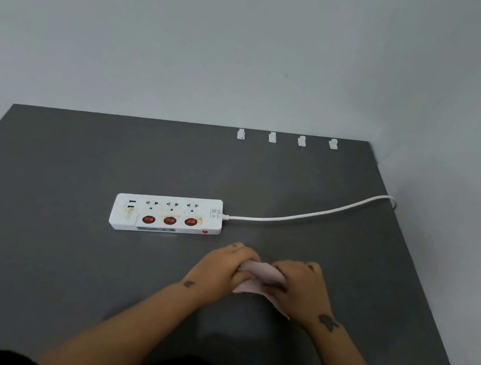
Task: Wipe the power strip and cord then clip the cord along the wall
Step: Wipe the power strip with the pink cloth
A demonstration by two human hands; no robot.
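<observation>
Both the left hand (222,267) and right hand (299,286) grip a pink cloth (261,274) on the dark tabletop (60,247), just in front of the stained power strip (167,214); its cord (307,215) trails right.

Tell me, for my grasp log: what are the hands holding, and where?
A pink cloth: the left hand grips its left end, the right hand its right end.

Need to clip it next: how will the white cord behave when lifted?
Probably bendy yet springy: the cord lies in one smooth curve. Looks thin, so likely light. Lifting it may drag the power strip, since they are joined.
</observation>
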